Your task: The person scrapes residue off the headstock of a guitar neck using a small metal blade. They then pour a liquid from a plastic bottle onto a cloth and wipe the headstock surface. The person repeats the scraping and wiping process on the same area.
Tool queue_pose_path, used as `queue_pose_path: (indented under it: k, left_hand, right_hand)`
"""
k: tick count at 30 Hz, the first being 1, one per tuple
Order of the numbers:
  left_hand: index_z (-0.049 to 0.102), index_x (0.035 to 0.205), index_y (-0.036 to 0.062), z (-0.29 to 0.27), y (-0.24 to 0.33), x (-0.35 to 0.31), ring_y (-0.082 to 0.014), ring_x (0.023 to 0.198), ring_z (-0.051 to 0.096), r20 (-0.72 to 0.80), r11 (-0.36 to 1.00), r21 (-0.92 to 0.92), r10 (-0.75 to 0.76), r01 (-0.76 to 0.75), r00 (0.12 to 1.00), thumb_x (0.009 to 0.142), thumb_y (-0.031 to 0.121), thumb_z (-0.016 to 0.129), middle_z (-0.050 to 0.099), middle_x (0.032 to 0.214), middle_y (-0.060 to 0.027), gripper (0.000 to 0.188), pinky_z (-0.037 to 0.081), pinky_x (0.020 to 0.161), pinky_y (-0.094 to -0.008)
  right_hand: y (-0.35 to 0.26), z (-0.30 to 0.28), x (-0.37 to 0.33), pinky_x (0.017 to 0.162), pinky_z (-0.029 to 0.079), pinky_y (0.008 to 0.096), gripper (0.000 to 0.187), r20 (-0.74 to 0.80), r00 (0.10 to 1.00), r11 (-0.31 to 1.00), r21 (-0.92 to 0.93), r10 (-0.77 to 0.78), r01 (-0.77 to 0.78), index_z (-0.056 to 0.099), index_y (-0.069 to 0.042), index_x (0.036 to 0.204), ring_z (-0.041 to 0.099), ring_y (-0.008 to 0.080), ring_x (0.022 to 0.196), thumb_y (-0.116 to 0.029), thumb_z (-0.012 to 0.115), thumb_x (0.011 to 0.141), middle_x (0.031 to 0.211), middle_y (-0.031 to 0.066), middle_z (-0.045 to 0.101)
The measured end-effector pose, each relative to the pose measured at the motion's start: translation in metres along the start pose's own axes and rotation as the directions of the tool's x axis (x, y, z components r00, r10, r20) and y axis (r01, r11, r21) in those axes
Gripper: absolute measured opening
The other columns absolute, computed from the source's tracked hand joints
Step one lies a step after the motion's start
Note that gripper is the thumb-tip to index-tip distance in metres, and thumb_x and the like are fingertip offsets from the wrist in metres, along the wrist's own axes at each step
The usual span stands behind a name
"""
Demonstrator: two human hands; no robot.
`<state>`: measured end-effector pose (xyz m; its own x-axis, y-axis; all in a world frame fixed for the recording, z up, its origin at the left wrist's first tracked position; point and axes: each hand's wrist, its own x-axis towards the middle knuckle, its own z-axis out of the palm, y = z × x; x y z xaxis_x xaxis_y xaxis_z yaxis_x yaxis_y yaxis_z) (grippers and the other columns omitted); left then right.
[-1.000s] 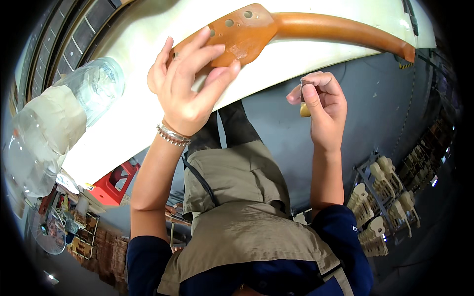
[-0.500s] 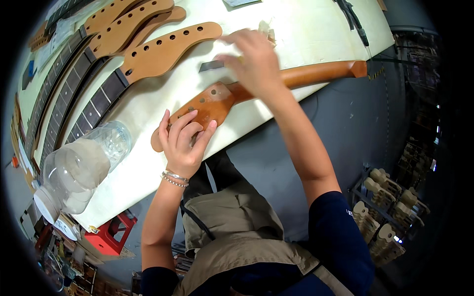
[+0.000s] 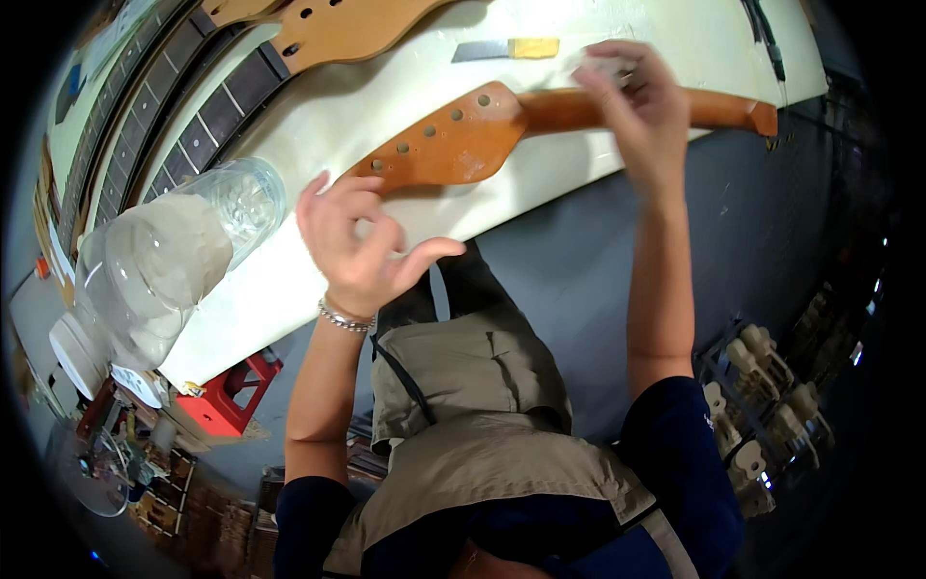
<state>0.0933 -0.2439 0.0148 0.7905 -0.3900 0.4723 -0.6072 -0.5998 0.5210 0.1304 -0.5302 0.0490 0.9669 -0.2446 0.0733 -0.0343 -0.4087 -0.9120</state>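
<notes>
A reddish-brown guitar neck [image 3: 463, 145] lies back up along the table's near edge, with several holes through its headstock. My left hand [image 3: 357, 241] is open beside the headstock's left end, thumb stretched out and fingers loosely curled. It holds nothing, though whether its fingertips touch the wood I cannot tell. Above the neck's shaft, my right hand [image 3: 644, 111] is closed on a crumpled whitish piece [image 3: 610, 68], blurred and partly hidden by the fingers. A flat blade with a yellow handle [image 3: 532, 48] lies on the table beyond the neck.
Several guitar necks with dark fretboards [image 3: 253, 82] lie at the far left. A large clear plastic jug [image 3: 159, 265] lies on its side at the table's left. A black cable-like tool [image 3: 767, 39] is at the far right, and a red stool [image 3: 231, 396] stands below the table.
My left hand has come off the headstock toward me. My right hand has moved right and picked up the crumpled whitish piece from the table. The view has shifted.
</notes>
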Motion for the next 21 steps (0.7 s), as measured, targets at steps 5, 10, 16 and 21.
queue_pose_path:
  k: [5,10,16,21]
  left_hand:
    - [0.063,0.118,0.0027,0.002,-0.023,0.008,-0.0312,0.106,0.055,0.065,0.967,-0.126,-0.215,0.222,0.974,0.066,0.044,0.089,0.057,0.109,-0.0137,0.072,0.044,0.093,-0.0441]
    - [0.059,0.132,0.0073,0.018,-0.017,0.017,-0.0306,0.102,0.057,0.272,0.986,-0.023,-0.153,0.165,0.950,0.074,0.025,0.083,0.062,0.109,-0.0107,0.065,0.042,0.090,-0.0399]
    - [0.060,0.130,0.0091,0.010,-0.031,0.011,-0.0284,0.099,0.058,0.288,0.990,-0.070,-0.098,0.123,0.953,0.077,0.021,0.081,0.062,0.107,-0.0100,0.058,0.041,0.087,-0.0389]
    - [0.060,0.129,0.0082,0.011,-0.034,0.007,-0.0279,0.099,0.058,0.263,0.991,-0.067,-0.098,0.120,0.960,0.078,0.020,0.080,0.062,0.106,-0.0092,0.056,0.040,0.086,-0.0380]
  right_hand:
    - [0.004,0.051,-0.049,0.064,0.050,0.0311,0.019,-0.052,0.957,0.937,-0.224,-0.285,0.267,0.071,-0.007,0.087,0.062,0.0213,0.072,-0.010,0.084,0.073,0.081,0.0057,0.061]
    - [0.002,0.053,-0.068,0.062,0.050,0.0355,0.024,-0.160,0.929,0.878,-0.414,-0.332,0.242,0.069,-0.006,0.081,0.060,0.0267,0.071,-0.011,0.085,0.064,0.079,0.0070,0.059]
    - [0.009,0.060,-0.068,0.061,0.050,0.0348,0.019,-0.292,0.914,0.876,-0.468,-0.280,0.119,0.068,-0.006,0.080,0.060,0.0258,0.069,-0.008,0.082,0.067,0.078,0.0066,0.060]
    - [-0.008,0.110,-0.099,0.061,0.051,0.0341,0.018,-0.251,0.878,0.845,-0.469,-0.408,0.259,0.069,-0.006,0.082,0.061,0.0273,0.069,-0.008,0.081,0.069,0.079,0.0086,0.061]
